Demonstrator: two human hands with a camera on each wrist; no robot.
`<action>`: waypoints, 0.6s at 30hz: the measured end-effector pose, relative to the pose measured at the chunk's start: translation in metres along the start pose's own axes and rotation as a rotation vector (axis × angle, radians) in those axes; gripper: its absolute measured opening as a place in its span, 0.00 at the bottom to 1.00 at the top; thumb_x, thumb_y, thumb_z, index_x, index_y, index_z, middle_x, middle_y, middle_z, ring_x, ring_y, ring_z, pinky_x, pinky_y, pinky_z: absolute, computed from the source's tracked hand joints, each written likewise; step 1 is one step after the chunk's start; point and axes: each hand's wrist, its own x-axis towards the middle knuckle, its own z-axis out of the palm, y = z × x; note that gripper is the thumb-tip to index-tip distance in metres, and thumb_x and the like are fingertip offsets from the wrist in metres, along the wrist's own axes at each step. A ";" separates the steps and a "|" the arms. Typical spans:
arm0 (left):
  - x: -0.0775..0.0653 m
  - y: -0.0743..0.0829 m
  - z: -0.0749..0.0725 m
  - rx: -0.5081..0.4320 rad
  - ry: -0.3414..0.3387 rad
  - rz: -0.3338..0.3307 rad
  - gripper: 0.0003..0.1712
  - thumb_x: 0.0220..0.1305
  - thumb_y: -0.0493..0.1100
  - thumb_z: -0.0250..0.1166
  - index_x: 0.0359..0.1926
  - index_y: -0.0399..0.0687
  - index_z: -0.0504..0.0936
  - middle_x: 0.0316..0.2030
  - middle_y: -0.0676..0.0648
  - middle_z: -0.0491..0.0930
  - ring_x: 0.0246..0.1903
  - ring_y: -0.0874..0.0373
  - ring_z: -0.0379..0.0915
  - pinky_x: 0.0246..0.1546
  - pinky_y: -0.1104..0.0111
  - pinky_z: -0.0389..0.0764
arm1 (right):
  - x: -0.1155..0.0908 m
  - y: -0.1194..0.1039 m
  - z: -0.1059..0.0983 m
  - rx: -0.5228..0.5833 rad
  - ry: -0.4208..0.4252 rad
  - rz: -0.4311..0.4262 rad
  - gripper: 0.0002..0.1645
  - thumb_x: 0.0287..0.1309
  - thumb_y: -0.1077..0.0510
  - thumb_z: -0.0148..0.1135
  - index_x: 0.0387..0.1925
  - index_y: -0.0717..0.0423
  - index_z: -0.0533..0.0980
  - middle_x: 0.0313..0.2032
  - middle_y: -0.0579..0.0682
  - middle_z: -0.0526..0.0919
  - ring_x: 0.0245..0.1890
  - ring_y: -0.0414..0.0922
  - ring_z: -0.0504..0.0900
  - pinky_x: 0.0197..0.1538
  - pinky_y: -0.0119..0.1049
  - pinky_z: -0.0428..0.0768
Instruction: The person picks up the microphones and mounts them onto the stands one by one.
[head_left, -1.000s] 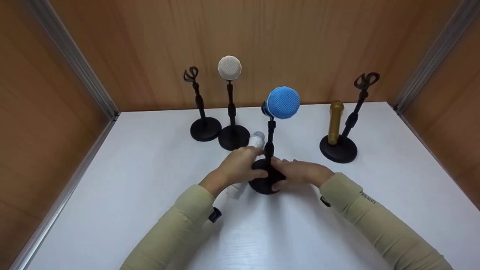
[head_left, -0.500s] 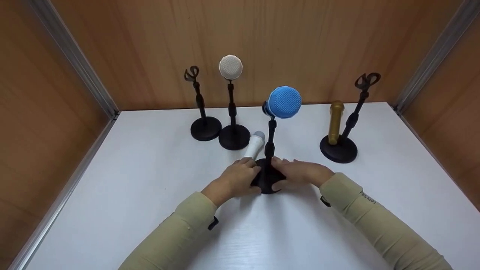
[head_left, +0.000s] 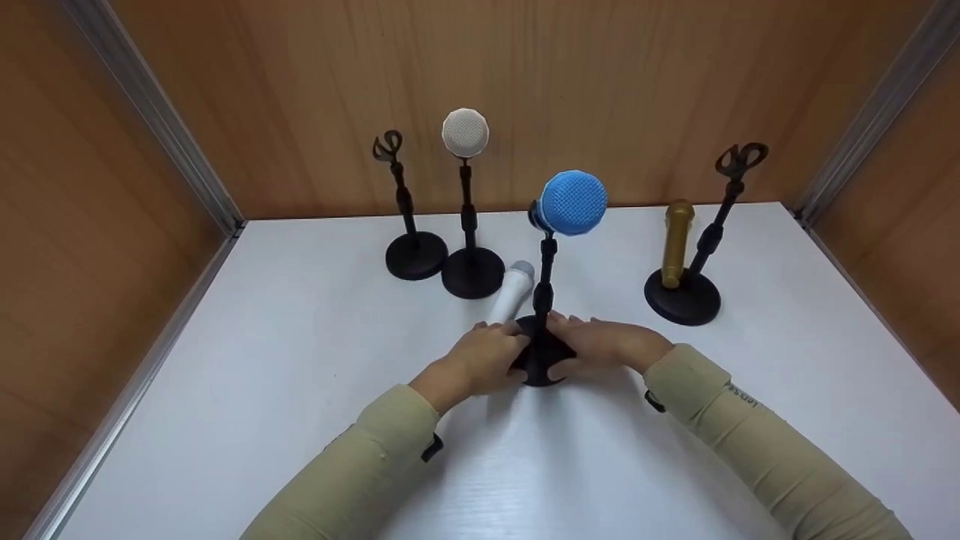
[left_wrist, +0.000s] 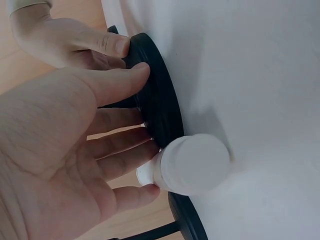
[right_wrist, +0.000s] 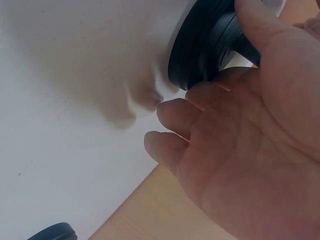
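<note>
A black microphone stand [head_left: 543, 296] with a blue-headed microphone [head_left: 574, 202] in its clip stands upright before me. My left hand [head_left: 486, 356] holds the left edge of its round base, thumb and fingers about the rim in the left wrist view. On the right edge of that base, my right hand [head_left: 604, 345] grips with the thumb on top; some of its fingers stick out past the rim in the right wrist view. A white microphone [head_left: 511, 292] lies left of the base, its lower end hidden behind my left hand but visible in the left wrist view [left_wrist: 202, 162].
Behind to the left are a stand with a bare clip [head_left: 409, 206] and a stand bearing a white-headed microphone [head_left: 465, 133]. At right, a gold microphone [head_left: 677, 244] leans on the base of another bare-clip stand [head_left: 709, 240]. Wooden panels [head_left: 322, 97] enclose the white table [head_left: 315, 315].
My left hand has drawn back from over the base and white microphone, then closed in on the base's left edge. The right hand stays on the base.
</note>
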 end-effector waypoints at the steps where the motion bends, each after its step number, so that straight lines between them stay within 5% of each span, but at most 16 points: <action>1: 0.000 0.000 0.000 0.003 0.003 0.001 0.24 0.66 0.49 0.71 0.57 0.40 0.81 0.54 0.41 0.80 0.54 0.46 0.79 0.58 0.48 0.77 | 0.000 0.000 0.000 0.002 0.001 0.001 0.55 0.69 0.37 0.60 0.81 0.55 0.43 0.79 0.58 0.49 0.76 0.60 0.53 0.76 0.58 0.51; 11: 0.006 0.006 -0.001 0.044 -0.034 -0.042 0.24 0.65 0.49 0.71 0.57 0.42 0.82 0.57 0.43 0.79 0.56 0.44 0.77 0.63 0.42 0.71 | -0.001 0.002 -0.002 0.016 -0.010 0.014 0.54 0.69 0.37 0.60 0.81 0.52 0.43 0.78 0.61 0.48 0.77 0.64 0.48 0.75 0.61 0.49; 18: 0.025 0.013 0.000 0.123 -0.068 -0.055 0.27 0.69 0.51 0.68 0.64 0.45 0.79 0.63 0.45 0.76 0.59 0.46 0.76 0.66 0.41 0.66 | -0.006 0.012 -0.007 0.048 -0.022 0.085 0.54 0.70 0.36 0.57 0.81 0.50 0.40 0.79 0.63 0.44 0.75 0.71 0.45 0.71 0.70 0.50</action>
